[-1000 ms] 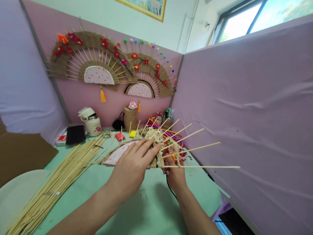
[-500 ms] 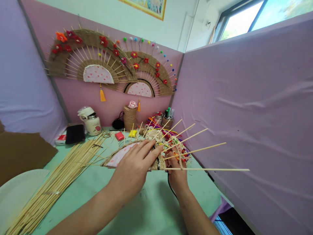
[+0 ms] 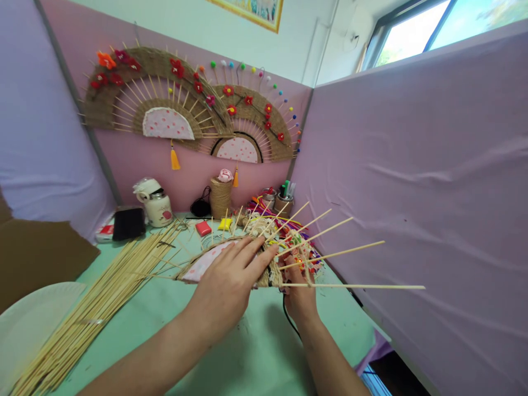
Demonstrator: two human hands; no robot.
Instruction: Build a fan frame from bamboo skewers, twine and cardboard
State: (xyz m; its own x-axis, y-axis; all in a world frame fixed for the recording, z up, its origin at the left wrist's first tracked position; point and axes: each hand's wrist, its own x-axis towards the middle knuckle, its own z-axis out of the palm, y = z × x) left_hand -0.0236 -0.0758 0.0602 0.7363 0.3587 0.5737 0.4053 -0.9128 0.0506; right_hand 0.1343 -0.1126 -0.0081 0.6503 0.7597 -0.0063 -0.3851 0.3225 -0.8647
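I'm resting the left hand (image 3: 226,289) across the half-round woven fan (image 3: 206,261), back of hand up, fingers nearly straight over its face. Thumb side underneath is hidden, so I cannot tell if it's gripping or only pressing. The fan is sitting directly under those fingers, its dotted fabric patch showing to the left of them and a woven twine band (image 3: 273,272) to the right.

I'm holding the right hand (image 3: 301,294) at the fan's right edge, just beside the left hand, fingers curling up behind the lowest sticks (image 3: 358,286). Fingertips are partly covered; I cannot tell what they're gripping. A loose twine strand (image 3: 307,269) is hanging just above that hand, and a black cord (image 3: 291,319) is curving down along its left side. Thin sticks are fanning out above and to the right of both hands.

Well left of the left hand, a bundle of thin sticks (image 3: 103,297) is lying on the table (image 3: 247,352). Beyond the left hand I'm seeing a red packet (image 3: 203,229), a yellow packet (image 3: 225,224) and, farther back, a twine spool (image 3: 220,199). Colorful craft stems (image 3: 260,205) are lying beyond the right hand.
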